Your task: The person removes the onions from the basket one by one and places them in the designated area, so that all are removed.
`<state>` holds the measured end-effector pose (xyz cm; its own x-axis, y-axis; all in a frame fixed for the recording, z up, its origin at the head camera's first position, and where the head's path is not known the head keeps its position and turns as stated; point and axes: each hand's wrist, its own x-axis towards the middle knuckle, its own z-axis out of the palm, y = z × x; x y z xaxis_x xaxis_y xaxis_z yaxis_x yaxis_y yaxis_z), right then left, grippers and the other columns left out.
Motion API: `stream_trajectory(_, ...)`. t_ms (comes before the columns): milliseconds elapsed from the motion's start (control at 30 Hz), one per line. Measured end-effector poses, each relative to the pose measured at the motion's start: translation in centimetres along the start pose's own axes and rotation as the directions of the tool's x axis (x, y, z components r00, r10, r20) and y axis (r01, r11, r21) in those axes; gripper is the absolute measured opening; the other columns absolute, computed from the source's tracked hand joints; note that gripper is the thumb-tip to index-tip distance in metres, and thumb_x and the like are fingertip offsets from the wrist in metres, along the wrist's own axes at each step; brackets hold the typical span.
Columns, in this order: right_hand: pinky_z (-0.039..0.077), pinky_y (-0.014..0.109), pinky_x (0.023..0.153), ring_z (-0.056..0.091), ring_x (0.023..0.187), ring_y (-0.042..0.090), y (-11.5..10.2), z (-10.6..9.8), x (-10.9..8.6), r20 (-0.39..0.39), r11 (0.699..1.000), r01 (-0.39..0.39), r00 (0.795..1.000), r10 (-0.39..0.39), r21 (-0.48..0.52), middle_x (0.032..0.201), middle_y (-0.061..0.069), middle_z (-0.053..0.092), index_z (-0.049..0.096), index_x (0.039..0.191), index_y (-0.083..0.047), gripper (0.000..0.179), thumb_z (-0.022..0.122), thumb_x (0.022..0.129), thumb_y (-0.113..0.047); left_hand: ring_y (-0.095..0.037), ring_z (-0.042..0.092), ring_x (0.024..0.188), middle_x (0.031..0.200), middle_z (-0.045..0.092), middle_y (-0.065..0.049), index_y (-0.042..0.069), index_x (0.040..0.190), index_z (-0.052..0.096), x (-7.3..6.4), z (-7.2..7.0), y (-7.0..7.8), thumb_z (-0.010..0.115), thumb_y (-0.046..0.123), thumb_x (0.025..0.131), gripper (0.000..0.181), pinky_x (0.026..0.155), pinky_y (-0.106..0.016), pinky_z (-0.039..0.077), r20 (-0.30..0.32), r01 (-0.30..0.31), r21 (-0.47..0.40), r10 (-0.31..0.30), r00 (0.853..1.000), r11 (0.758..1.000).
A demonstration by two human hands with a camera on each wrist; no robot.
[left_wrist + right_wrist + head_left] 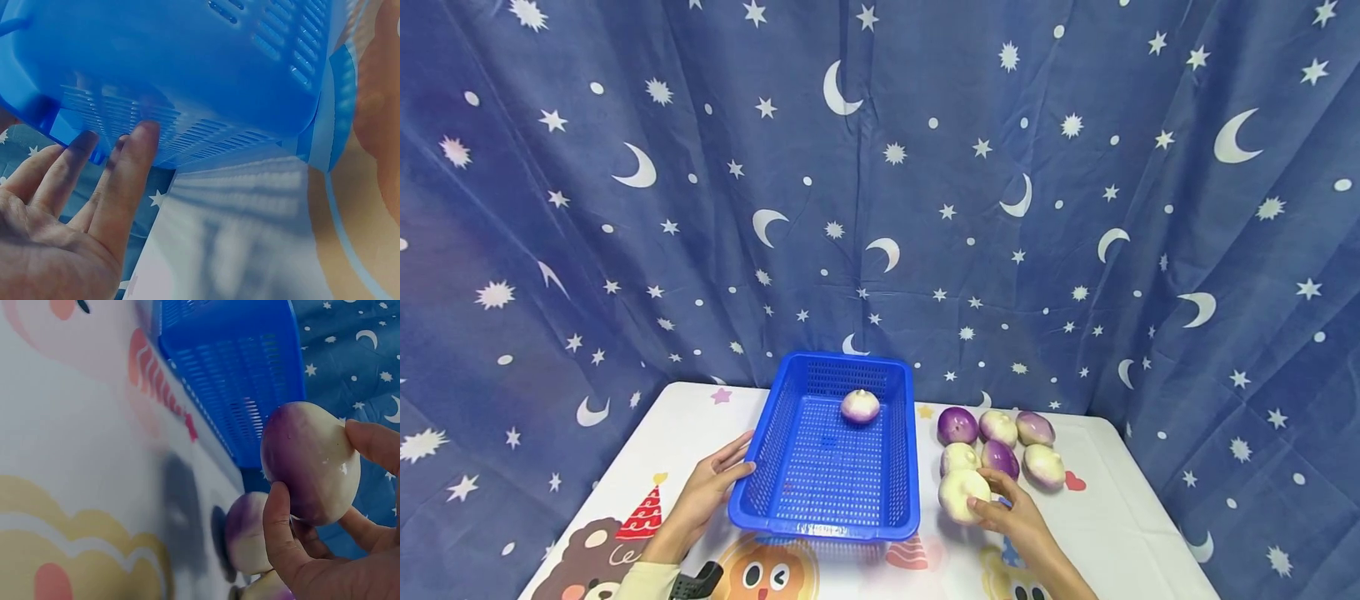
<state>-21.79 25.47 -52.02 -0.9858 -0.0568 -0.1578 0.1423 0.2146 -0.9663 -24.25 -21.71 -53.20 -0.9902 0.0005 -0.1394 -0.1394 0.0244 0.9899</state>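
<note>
Between the thumb and fingers of my right hand [1013, 517] is a white and purple turnip [961, 497]. The right wrist view shows this turnip [312, 465] held above the table, its purple side facing the basket. My left hand [703, 492] is at the left side of a blue plastic basket [748, 492]. In the left wrist view its fingers [134, 175] lie nearly straight against the basket's slotted outer wall. One turnip [861, 407] lies inside the basket, toward the back right. Several more turnips [998, 427] are grouped right of the basket, just beyond my right hand.
A white table [1120, 517] with cartoon prints bears everything. Behind it hangs a blue curtain [925, 250] with moons and stars, close to the table's back edge. A dark wristband [696, 581] shows by the left sleeve.
</note>
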Motion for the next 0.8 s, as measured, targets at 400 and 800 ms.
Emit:
stream_trajectory(400, 0.056, 0.033, 0.079, 0.058, 0.099, 0.020, 1.5, -0.5, 0.2, -0.040, 0.997, -0.044, 0.998, 0.041, -0.059, 0.133, 0.017, 0.054, 0.051, 0.137, -0.010, 0.061, 0.076, 0.083, -0.026, -0.033, 0.054, 0.131, 0.154, 0.040, -0.019, 0.016, 0.152, 0.037, 0.0, 0.0, 0.0, 0.064, 0.019, 0.093, 0.065, 0.093, -0.040, 0.054, 0.002, -0.003, 0.001, 0.003, 1.000, 1.000)
stream_trajectory(800, 0.055, 0.031, 0.076, 0.061, 0.096, 0.019, 2.5, -0.9, 0.4, -0.020, 0.991, -0.054, 0.998, 0.052, -0.124, 0.131, 0.022, 0.056, 0.047, 0.139, -0.004, 0.062, 0.074, 0.086, -0.022, -0.035, 0.054, 0.130, 0.154, 0.040, -0.019, 0.016, 0.151, 0.039, 0.0, 0.0, -0.1, 0.064, 0.018, 0.092, 0.064, 0.091, -0.040, 0.055, -0.003, -0.004, -0.001, 0.004, 1.000, 1.000)
